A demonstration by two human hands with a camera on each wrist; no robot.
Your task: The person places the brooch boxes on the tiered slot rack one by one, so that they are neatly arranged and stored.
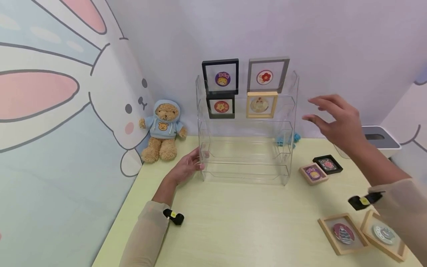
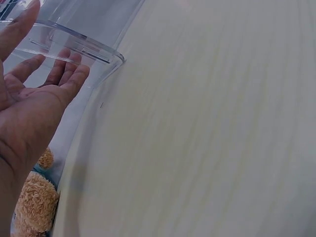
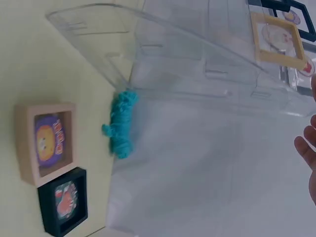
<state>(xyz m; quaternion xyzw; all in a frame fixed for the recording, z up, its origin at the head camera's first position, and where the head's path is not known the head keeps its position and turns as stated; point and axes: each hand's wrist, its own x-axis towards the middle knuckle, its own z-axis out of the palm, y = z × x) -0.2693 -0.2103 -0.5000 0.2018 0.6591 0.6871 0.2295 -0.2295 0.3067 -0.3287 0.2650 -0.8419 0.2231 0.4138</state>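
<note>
A clear acrylic tiered rack (image 1: 245,178) stands on the table. My left hand (image 1: 186,167) is at its lower left side, its loosely bent fingers touching the side panel; in the left wrist view the fingers (image 2: 74,81) lie by the clear edge. My right hand (image 1: 341,122) is raised right of the rack, thumb and fingers apart, holding nothing. On the top tier stand a black frame (image 1: 204,76) and a grey frame (image 1: 249,76). Below them are a smaller black frame (image 1: 220,115) and a light wood frame (image 1: 247,105). Each frame shows a round badge.
Right of the rack lie a small wooden frame (image 1: 313,181) and a small black frame (image 1: 337,170). Two wooden frames (image 1: 328,235) lie nearer the front. A teddy bear (image 1: 162,128) sits at the left wall. Behind the rack's right side is a blue yarn-like bundle (image 3: 121,123).
</note>
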